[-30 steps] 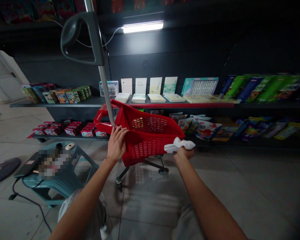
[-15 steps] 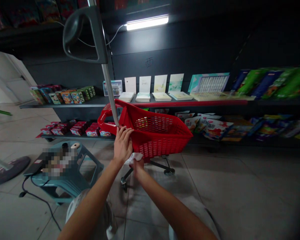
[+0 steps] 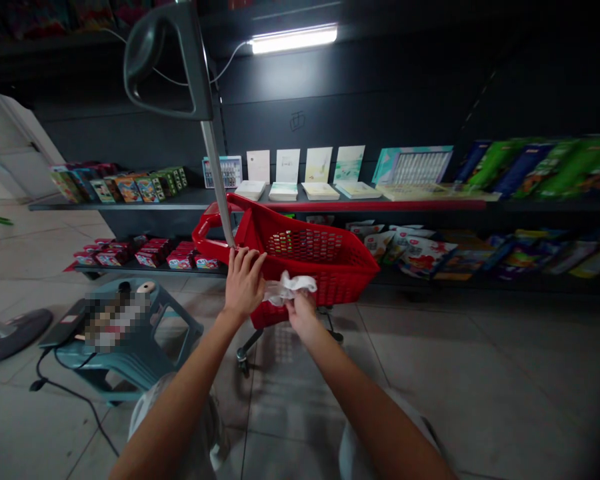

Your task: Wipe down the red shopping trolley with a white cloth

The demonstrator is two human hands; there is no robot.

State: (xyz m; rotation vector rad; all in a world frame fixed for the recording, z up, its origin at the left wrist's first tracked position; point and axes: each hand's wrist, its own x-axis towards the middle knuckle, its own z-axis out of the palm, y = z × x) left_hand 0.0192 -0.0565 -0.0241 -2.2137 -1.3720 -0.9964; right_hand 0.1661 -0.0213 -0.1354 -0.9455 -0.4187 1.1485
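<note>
A red plastic shopping cart (image 3: 325,280) with a perforated basket stands before me on the floor. My left hand (image 3: 244,283) grips its near rim, fingers laid over the edge by the foot of the metal pole (image 3: 215,173). That pole rises from the cart's handle end and carries a dark grey loop handle (image 3: 200,73). In my right hand (image 3: 303,310) is a crumpled white cloth (image 3: 300,283), pinched against the basket's near side. The cloth's thin left end reaches toward my left hand; whether that hand also touches it, I cannot tell.
Behind the cart, a dark shelf (image 3: 410,207) holds booklets, boxes and bags. A blue-grey plastic stool (image 3: 180,333) with small items and a cable stands at my left. Beyond it is a round stand base (image 3: 20,337). A tube light (image 3: 295,40) glows above.
My right hand has moved up and to the right along the basket's side, drawing the white cloth out wider. My left hand stays on the rim.
</note>
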